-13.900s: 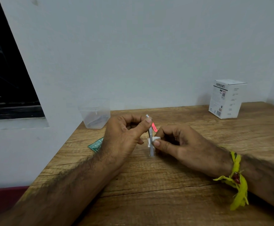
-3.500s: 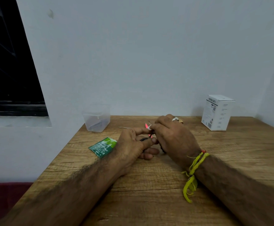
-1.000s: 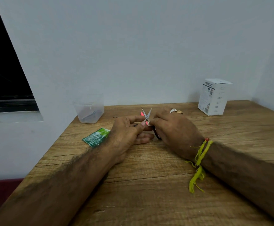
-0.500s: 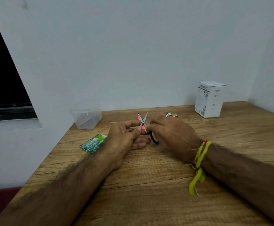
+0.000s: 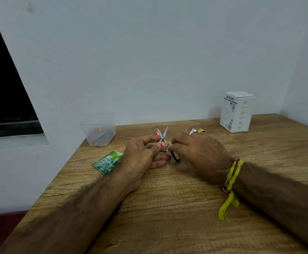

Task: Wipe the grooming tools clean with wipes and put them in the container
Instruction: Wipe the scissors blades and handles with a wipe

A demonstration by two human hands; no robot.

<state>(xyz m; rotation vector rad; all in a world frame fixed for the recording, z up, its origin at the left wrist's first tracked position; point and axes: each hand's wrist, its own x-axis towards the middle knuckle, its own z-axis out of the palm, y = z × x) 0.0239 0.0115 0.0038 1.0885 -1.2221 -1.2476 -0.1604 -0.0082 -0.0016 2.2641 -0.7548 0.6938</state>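
Scissors (image 5: 162, 136) pinched in left hand (image 5: 140, 158), wipe (image 5: 168, 148) in right-hand fingers (image 5: 177, 146); sachet (image 5: 107, 162), container (image 5: 99, 133) nearby.

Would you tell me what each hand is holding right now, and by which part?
The left hand pinches the small scissors just below the pivot, blades open upward. The right hand pinches a white wipe against them.

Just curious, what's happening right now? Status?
Both hands hold small scissors, blades open; right pinches wipe. Container back left, path clear.
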